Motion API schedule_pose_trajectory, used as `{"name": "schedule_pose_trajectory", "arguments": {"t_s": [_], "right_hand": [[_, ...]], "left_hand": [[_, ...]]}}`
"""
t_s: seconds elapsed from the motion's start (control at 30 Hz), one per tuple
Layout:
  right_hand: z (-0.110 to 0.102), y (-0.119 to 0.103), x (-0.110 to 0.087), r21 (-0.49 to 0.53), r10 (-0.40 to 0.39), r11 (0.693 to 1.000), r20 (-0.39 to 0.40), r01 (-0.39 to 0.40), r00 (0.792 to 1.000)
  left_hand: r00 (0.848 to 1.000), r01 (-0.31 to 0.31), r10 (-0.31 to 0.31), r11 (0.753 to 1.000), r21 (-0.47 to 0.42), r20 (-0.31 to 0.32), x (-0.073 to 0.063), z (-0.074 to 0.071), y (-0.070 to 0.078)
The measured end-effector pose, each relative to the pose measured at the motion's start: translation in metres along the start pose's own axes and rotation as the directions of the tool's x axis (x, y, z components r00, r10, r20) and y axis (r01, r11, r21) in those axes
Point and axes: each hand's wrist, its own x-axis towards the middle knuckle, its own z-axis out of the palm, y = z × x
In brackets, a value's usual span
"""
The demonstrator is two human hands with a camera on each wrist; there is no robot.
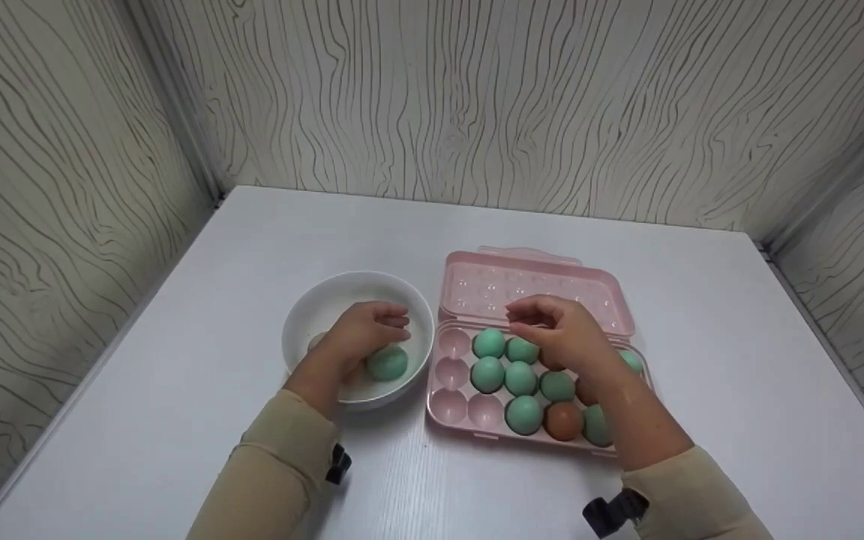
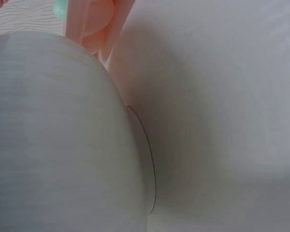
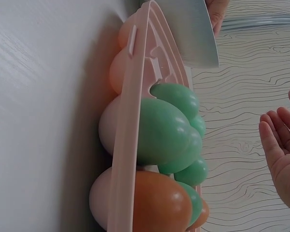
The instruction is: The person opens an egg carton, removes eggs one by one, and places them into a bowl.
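Note:
Inside the white bowl (image 1: 310, 298) my left hand (image 1: 361, 328) hovers over a green egg (image 1: 387, 364), fingers pointing right and no egg seen between them. Paler eggs in the bowl are partly hidden behind this hand and wrist. My right hand (image 1: 561, 330) is above the pink egg carton (image 1: 469, 435), fingers loosely bent. In the right wrist view the right hand (image 3: 285, 154) shows a bare palm side. Several green eggs (image 1: 524, 415) and a brown egg (image 1: 563, 421) sit in the carton's cups; bare pink cups (image 1: 450, 373) line its left side. My right forearm covers part of the carton.
Hinged back behind the cups lies the carton's pink lid (image 1: 469, 289). Bowl and carton stand side by side on a white table (image 1: 327, 225). Wood-grain patterned panels (image 1: 439, 97) rise behind it and on both sides. The bowl's outer wall (image 2: 53, 130) fills much of the left wrist view.

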Motion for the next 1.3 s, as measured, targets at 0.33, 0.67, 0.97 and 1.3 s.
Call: {"name": "schedule_pose_trajectory", "arguments": {"t_s": [0.33,0.67,0.97,1.3], "right_hand": [[-0.005,0.005,0.0,0.018,-0.053,0.998,0.004,0.053,0.999],[-0.007,0.016,-0.004,0.037,-0.068,0.997,0.018,0.067,0.998],[0.005,0.036,0.001,0.022,-0.082,0.996,0.029,0.081,0.996],[0.025,0.045,0.009,-0.017,-0.156,0.987,0.103,0.158,0.982]], "left_hand": [[1.0,0.001,-0.001,1.0,-0.015,-0.002,-0.006,-0.003,0.011],[0.997,-0.079,0.077,0.994,-0.071,-0.029,-0.011,-0.005,0.028],[0.98,-0.175,0.183,0.98,-0.1,0.073,-0.018,0.004,0.034],[0.957,-0.242,0.253,0.966,-0.085,0.144,-0.021,0.011,0.034]]}}
